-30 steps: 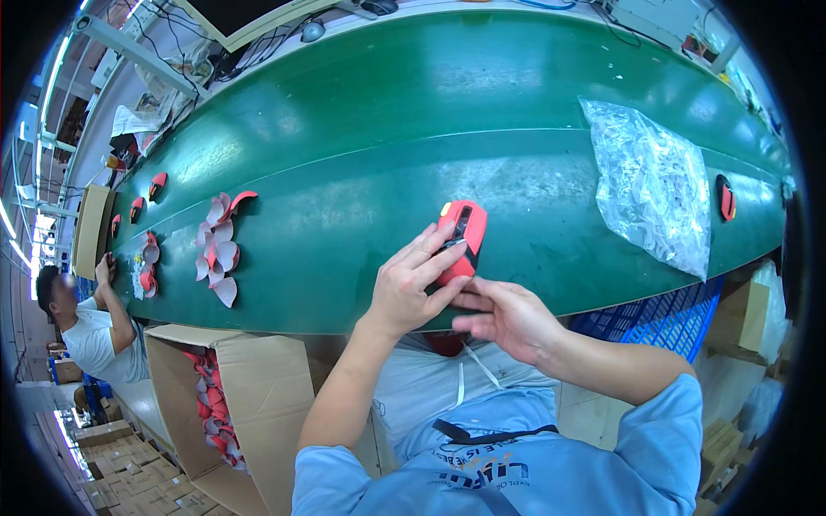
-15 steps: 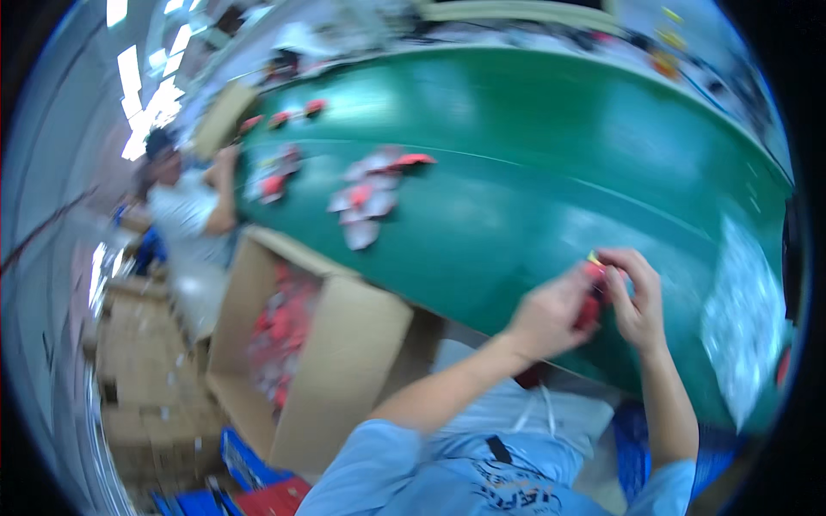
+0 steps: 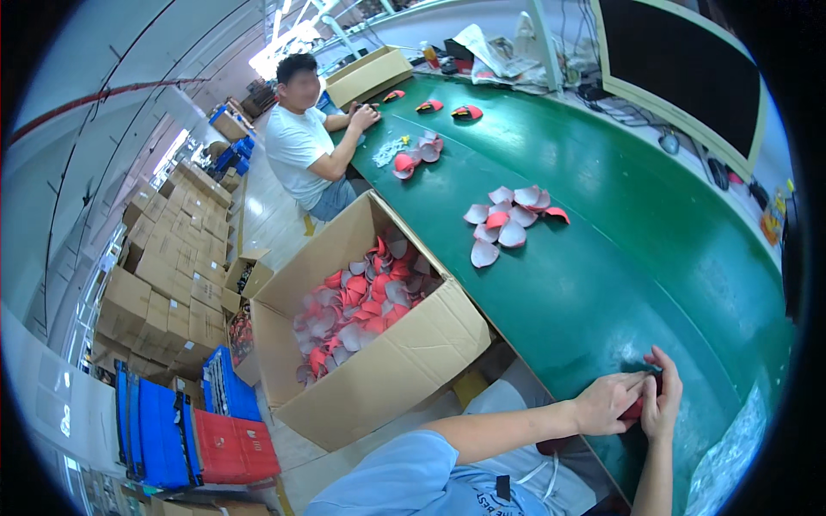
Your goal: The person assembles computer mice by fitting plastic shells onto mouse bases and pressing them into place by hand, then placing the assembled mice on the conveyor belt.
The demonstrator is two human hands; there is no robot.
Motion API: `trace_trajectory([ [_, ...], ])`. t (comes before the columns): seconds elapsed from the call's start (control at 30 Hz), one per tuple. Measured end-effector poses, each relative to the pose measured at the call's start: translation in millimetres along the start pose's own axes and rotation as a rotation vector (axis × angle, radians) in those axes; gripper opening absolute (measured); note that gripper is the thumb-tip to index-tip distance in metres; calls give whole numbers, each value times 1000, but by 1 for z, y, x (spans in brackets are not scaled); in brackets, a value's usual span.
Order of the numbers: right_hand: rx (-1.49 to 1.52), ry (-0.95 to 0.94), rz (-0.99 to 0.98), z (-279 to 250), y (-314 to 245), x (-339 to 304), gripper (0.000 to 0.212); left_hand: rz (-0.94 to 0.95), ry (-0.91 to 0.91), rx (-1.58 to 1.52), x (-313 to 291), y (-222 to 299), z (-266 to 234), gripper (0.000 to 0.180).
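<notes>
Red part (image 3: 634,410) is gripped by fingers of left hand (image 3: 604,404) and right hand (image 3: 661,411) over green desk (image 3: 576,301); shells (image 3: 513,234) are scattered there, open carton (image 3: 396,378) is filled alongside, boxes (image 3: 163,267) are stacked at left.

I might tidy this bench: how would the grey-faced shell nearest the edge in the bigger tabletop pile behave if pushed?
The grey-faced shell looks thin-walled, so probably light. It holds a cupped shape, suggesting it is stiff rather than floppy. Its hollow side seems to face up, so it might rock or slide on the glossy green table.
</notes>
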State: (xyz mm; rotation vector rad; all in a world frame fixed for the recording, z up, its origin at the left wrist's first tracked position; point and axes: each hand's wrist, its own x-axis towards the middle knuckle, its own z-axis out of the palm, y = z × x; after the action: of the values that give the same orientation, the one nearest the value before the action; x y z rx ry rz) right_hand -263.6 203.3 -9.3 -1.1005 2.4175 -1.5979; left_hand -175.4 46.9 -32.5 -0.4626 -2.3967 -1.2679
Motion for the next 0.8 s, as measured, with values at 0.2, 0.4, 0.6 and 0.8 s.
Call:
trace_trajectory([
  [0.2,-298,-304,-212,-27,-24,-5,77,-101,-189,72,-5,-11,-12,90],
  [0.4,-285,-393,-308,-40,-7,-3,77,-75,-155,119,-9,-15,-9,90],
  [0.6,-325,-489,-261,-42,-22,1,69,-96,-152,111,-13,-10,-13,91],
  [0.8,-525,-621,-125,-40,-52,2,70,-83,-214,167,-16,-2,-19,96],
])
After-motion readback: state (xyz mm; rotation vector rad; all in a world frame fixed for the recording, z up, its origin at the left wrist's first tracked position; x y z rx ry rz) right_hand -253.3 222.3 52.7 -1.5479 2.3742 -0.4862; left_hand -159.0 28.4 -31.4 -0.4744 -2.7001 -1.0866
